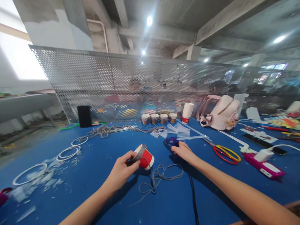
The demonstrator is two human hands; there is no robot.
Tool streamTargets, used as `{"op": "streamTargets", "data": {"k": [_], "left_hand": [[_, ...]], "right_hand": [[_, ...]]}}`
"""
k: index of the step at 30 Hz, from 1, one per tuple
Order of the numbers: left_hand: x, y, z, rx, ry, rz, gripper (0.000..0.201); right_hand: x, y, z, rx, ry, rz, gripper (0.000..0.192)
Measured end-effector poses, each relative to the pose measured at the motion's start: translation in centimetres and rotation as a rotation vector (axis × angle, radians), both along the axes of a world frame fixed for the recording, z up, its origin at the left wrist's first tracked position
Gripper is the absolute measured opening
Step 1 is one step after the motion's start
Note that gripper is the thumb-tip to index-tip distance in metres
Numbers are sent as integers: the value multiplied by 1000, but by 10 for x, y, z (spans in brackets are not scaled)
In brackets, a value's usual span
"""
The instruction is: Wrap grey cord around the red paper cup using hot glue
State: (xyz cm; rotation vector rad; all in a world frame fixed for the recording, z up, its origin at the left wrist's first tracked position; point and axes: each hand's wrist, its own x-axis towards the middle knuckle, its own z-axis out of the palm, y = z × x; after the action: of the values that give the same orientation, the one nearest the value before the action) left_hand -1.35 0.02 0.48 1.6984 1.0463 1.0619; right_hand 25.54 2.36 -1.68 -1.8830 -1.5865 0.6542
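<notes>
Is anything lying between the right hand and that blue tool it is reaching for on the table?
Nothing visible does. The right hand already has its fingertips at the blue tool, with only bare blue table around them. The grey cord lies nearer the person, and the left hand holds the red cup off to the side.

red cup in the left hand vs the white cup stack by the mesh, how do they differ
The red cup is tipped on its side in the left hand, partly wrapped in grey cord; the stack of paper cups stands upright on the blue table, untouched. The held one is single and mostly red; the stack is several cups, mostly white with a red band. Both look like paper cups.
</notes>
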Motion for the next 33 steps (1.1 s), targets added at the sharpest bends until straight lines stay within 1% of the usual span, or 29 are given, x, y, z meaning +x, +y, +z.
{"op": "streamTargets", "data": {"k": [5,8,10,13,15,17,21,26,30,33], "left_hand": [[1,1,-3,-1,5,13,13],[1,0,-5,4,12,16,12],[2,-1,-6,-3,15,10,12],[3,-3,-5,-14,20,27,12],[5,-4,-3,-28,29,45,11],[8,-6,-2,-32,32,60,11],[12,-9,1,-44,26,69,11],[13,-10,-1,-54,42,72,12],[11,-10,-5,-17,86,77,10],[10,-10,-6,22,99,86,9]], "right_hand": [[-18,-10,10,65,346,104,18],[-29,-28,12,65,470,175,17],[-33,-43,12,61,503,234,16],[-34,-63,12,91,423,307,11],[-34,-71,13,129,370,319,15],[-36,-75,13,152,367,322,19],[-40,-76,9,141,391,339,15],[-43,-75,1,203,413,377,12],[-43,-76,-2,222,346,371,15],[-44,-77,-1,219,293,356,14]]}}
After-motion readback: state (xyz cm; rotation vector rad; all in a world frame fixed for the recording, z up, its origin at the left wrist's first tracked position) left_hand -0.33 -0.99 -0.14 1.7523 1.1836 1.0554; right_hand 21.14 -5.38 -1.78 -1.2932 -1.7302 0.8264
